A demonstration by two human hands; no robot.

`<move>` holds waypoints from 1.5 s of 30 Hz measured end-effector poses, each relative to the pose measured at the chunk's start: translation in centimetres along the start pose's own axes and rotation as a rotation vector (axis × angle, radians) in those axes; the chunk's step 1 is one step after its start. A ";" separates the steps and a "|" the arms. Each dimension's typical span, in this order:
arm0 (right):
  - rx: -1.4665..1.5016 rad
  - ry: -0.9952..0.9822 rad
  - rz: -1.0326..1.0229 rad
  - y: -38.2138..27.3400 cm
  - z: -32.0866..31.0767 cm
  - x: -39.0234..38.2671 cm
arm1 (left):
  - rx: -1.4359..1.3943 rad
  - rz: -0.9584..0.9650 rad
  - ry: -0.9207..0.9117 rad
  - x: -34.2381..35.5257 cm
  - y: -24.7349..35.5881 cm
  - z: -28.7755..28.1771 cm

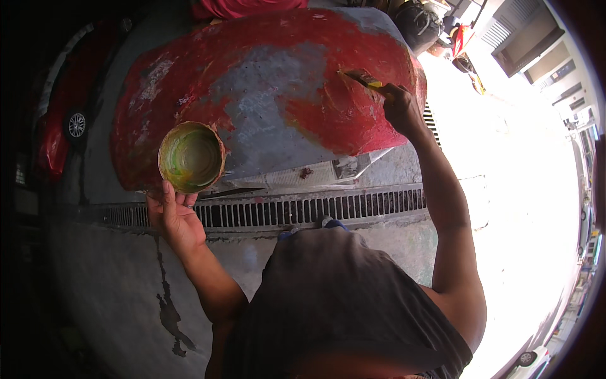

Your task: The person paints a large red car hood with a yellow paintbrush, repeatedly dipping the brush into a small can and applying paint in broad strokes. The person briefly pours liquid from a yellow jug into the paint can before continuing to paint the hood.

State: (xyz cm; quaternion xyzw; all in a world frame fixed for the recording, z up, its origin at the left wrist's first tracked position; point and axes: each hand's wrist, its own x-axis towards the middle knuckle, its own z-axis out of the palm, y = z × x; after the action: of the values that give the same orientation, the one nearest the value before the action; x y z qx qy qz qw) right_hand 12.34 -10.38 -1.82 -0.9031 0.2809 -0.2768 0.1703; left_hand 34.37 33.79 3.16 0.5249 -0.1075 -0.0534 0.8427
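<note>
My left hand (178,221) grips a round tub (218,148) by its lower rim. Its mouth faces up, and yellow-green residue coats the inside. Ahead of me lies a large curved panel (262,95), its surface patched in red and bare grey. My right hand (404,112) is closed around the yellow handle of a putty knife (362,78). The blade lies over the red area at the panel's right side; whether its edge touches the surface I cannot tell.
Newspaper (309,175) sticks out beneath the panel's near edge. A metal drain grate (315,207) runs across the concrete floor before my feet. A red car (57,129) stands at the far left. Dark bulky items (416,28) sit beyond the panel's far right corner.
</note>
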 end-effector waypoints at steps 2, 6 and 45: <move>0.011 0.002 0.059 -0.5 2.7 4.2 | -0.029 0.031 -0.065 -0.2 0.0 0.6; -0.070 -0.157 0.147 -3.4 4.2 4.3 | 0.033 0.005 -0.069 0.1 -0.2 -0.6; -0.082 -0.158 -0.080 -4.4 1.1 -8.7 | -0.055 -0.002 -0.024 -5.9 -2.1 3.3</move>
State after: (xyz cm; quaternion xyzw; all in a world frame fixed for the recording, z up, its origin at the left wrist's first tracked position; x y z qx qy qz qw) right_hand 8.86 -1.57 -4.19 -0.9388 0.2413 -0.1996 0.1435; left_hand 27.87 31.17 1.93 0.5007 -0.1155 -0.0632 0.8555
